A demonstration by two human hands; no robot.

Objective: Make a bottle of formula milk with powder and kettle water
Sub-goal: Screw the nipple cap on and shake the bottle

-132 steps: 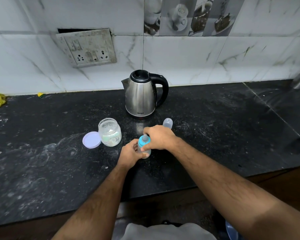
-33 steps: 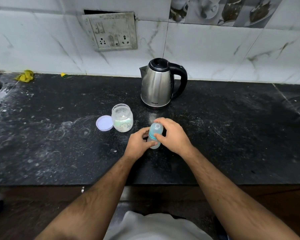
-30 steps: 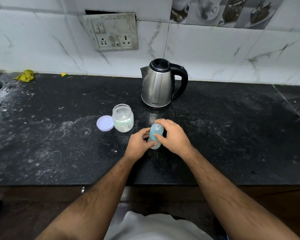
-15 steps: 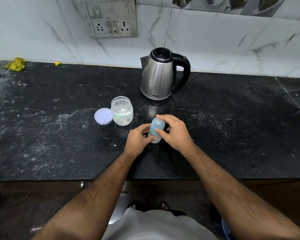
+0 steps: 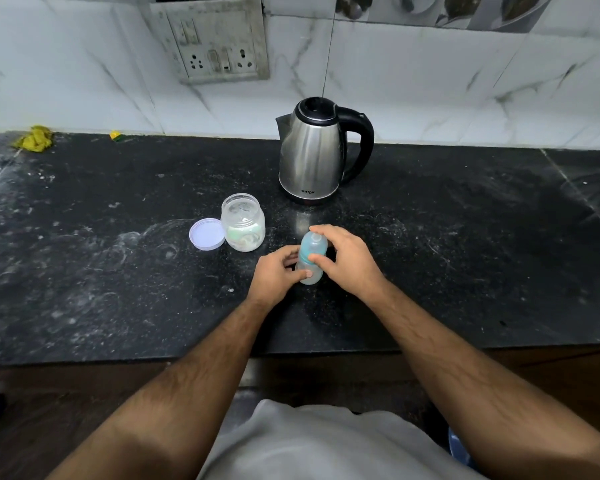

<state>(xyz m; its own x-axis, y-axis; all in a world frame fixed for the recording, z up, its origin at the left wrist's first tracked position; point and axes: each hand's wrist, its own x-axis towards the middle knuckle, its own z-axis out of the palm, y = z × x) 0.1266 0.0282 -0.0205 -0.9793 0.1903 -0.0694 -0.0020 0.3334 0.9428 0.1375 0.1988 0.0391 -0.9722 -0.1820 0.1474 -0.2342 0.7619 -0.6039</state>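
Observation:
A small baby bottle (image 5: 310, 252) with a blue collar and a clear cap stands on the black counter (image 5: 465, 254). My left hand (image 5: 274, 271) grips its lower body from the left. My right hand (image 5: 347, 261) wraps the capped top from the right, fingers on the cap and collar. An open glass jar of white powder (image 5: 244, 223) stands to the left, its pale lilac lid (image 5: 207, 234) lying flat beside it. A steel kettle (image 5: 312, 150) with a black handle and closed lid stands behind the bottle.
A white marble-tiled wall with a socket panel (image 5: 219, 43) rises behind the counter. A yellow cloth scrap (image 5: 33, 138) lies at the far left by the wall. The counter's front edge runs just below my wrists.
The clear cap that stood loose beside the bottle 4.4 s ago now sits on the bottle. Both hands have stayed on the bottle; the camera has tilted down slightly.

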